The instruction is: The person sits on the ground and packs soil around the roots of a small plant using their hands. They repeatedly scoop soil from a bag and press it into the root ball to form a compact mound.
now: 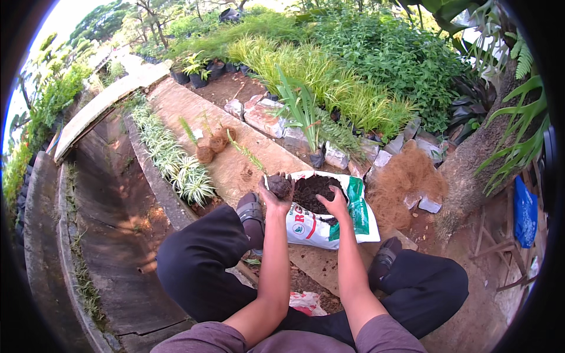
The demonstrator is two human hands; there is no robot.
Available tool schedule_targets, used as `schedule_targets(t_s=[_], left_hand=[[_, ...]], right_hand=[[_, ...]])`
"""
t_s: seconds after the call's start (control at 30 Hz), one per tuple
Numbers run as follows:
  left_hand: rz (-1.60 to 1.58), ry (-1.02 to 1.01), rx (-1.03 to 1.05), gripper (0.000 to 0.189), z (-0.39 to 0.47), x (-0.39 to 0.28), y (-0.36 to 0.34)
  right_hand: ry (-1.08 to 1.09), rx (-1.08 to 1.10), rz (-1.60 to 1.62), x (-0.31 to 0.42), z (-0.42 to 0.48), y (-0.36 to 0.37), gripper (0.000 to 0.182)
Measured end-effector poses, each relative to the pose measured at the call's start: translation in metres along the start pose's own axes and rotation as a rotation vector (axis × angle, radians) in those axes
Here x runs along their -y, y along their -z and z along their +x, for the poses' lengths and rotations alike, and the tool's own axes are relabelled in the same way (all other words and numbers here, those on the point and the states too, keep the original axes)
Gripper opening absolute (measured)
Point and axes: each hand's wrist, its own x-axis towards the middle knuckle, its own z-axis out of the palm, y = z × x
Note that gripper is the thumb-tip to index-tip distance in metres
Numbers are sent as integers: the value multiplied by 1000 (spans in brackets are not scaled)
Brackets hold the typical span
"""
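Observation:
My left hand (274, 200) cups a dark ball of soil (280, 186) from which a thin green plant stem (249, 156) leans up and to the left. Beside it, my right hand (334, 203) reaches into the cut-open mouth of a white and green plastic sack (309, 229). Dark potting soil (309, 194) fills that opening. The right fingers are spread at the soil's edge; whether they hold a little soil I cannot tell. The sack bears printing and lies between my feet.
Fibre-wrapped plant balls (212, 145) sit on the concrete path (238, 176). To the right, loose brown fibre (406, 181) lies by a tree trunk (481, 163). Rocks (265, 117) edge the planting bed. Left are variegated plants (170, 154) and a concrete drain channel (119, 212).

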Motion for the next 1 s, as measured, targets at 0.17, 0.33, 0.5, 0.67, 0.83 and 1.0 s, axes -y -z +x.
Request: schedule_targets(t_s=[0.17, 0.33, 0.5, 0.67, 0.83, 1.0], left_hand=[[-18, -15, 5, 49, -2, -5, -1], [16, -38, 3, 46, -11, -11, -3], [-10, -48, -5, 45, -10, -14, -4], [-21, -42, 19, 45, -6, -9, -1], [-26, -12, -7, 44, -10, -1, -6], [9, 21, -12, 45, -14, 9, -11]], right_hand=[[168, 200, -361, 3, 17, -22, 107], [149, 244, -466, -11, 24, -24, 103], [293, 75, -481, -15, 10, -26, 91], [332, -16, -479, -9, 0, -21, 82], [358, -23, -418, -14, -1, -21, 76], [293, -57, -494, -35, 28, -21, 63]])
